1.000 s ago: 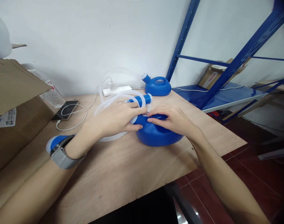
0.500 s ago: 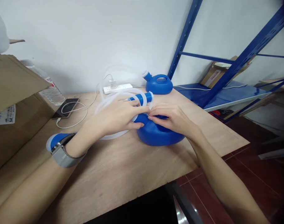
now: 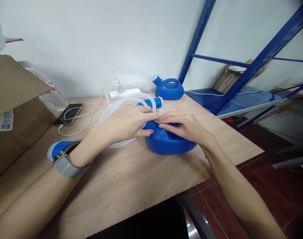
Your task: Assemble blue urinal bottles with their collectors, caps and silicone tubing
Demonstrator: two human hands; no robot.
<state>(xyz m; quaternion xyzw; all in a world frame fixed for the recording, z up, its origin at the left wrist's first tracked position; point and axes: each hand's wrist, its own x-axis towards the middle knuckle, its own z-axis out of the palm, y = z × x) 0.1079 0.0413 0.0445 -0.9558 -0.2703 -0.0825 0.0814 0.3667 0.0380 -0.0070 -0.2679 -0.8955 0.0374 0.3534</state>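
A blue plastic urinal bottle (image 3: 171,145) lies on the wooden table in front of me, its neck pointing left. My left hand (image 3: 131,122) is wrapped over that neck, thumb on the near side. The fingertips of my right hand (image 3: 182,122) are pinched together where neck and handle meet, touching my left fingers; a small pale bit shows there, too covered to name. Loops of clear tubing (image 3: 121,144) run behind and under my left hand. Just beyond lies a blue cylindrical piece (image 3: 158,102) with a white rim.
A second blue urinal bottle (image 3: 169,93) stands at the back by the blue shelf rack (image 3: 226,99). A white power strip (image 3: 128,93), a phone (image 3: 69,114) on a cable and a water bottle (image 3: 53,96) are further left, beside a cardboard box (image 3: 19,142). Another blue piece (image 3: 60,147) is under my left wrist.
The view has shifted very slightly. Both hands keep their hold at the bottle's neck, with the right fingertips moved only a little; nothing has been let go.
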